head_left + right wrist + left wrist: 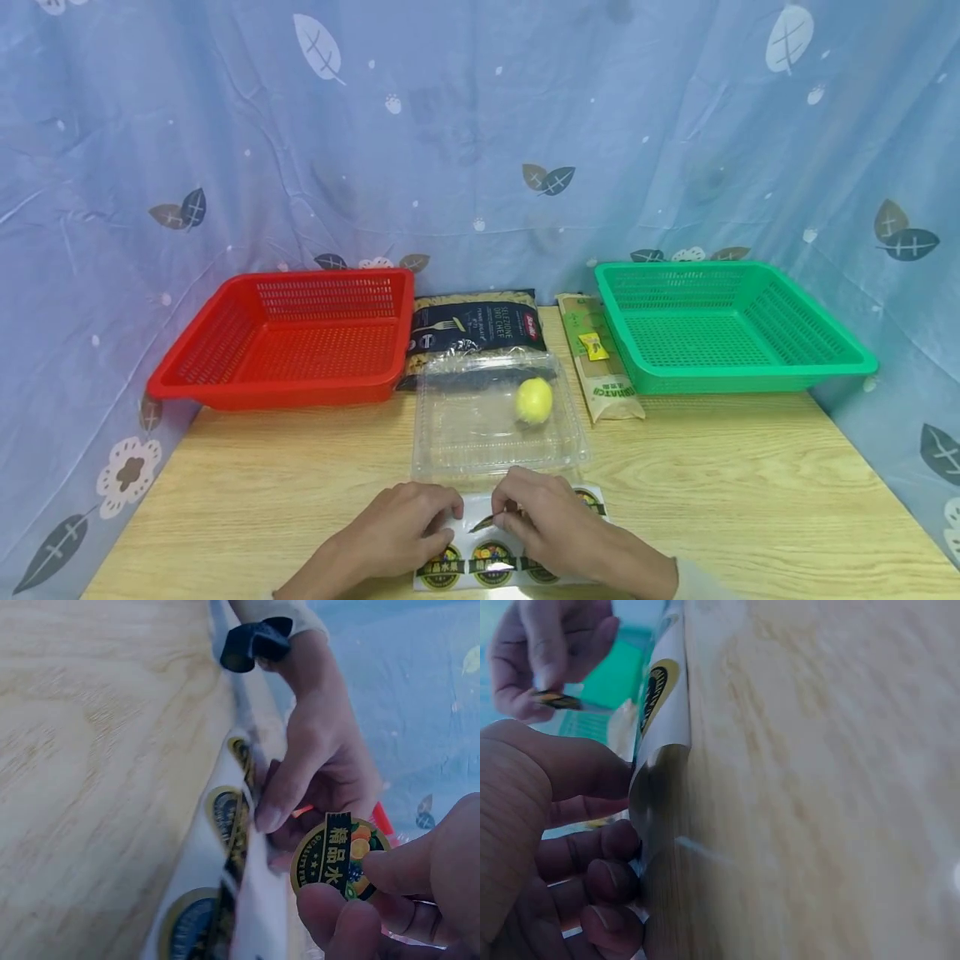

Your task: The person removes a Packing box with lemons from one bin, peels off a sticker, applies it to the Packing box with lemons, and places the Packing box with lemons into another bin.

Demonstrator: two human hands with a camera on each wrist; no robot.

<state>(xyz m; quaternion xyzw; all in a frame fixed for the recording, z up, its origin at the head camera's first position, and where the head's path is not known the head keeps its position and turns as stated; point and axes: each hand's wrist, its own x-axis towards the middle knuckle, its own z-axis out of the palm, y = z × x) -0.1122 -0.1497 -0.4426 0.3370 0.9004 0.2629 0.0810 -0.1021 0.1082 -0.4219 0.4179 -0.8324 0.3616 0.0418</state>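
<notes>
A white sticker sheet (495,567) with round fruit labels lies at the table's near edge. My left hand (442,517) holds its left edge, thumb on top and fingers curled at the rim, as the left wrist view shows on the sheet (664,697). My right hand (510,512) pinches one round sticker (337,859) between thumb and fingers, lifted just off the sheet (225,847). Just behind the hands sits a clear plastic clamshell box (480,433) with a yellow lemon (534,400) inside.
A red basket (225,379) stands at the back left and a green basket (840,358) at the back right. Between them lie a dark pasta bag (474,325) and a long paper packet (600,362). A blue leaf-print cloth surrounds the wooden table (750,483).
</notes>
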